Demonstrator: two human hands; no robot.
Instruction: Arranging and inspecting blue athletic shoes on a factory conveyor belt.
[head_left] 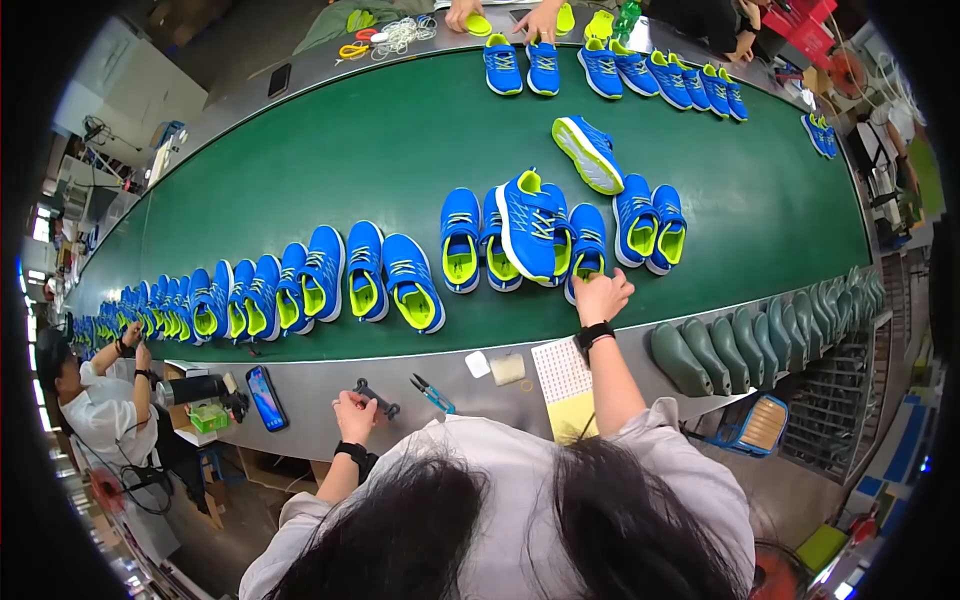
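- Right hand [602, 296] — just right of frame centre, fingers pinched on the heel of a blue shoe with a lime insole [587, 252] lying on the green belt [400, 150].
- Left hand [354, 415] — lower centre-left, fingers clenched around a small dark tool [378, 398] over the grey worktop [320, 385].
- Near it: blue-handled snips [432, 393], a phone [267, 397], a sticker sheet [562, 369].
- A row of matching shoes [330, 275] curves off to the left edge.

The person's dark hair [500, 530] hides their lap and the near bench edge. The far-left blue shoes [110, 325] shrink too small to count. The right hand [602, 296] covers one shoe's heel.
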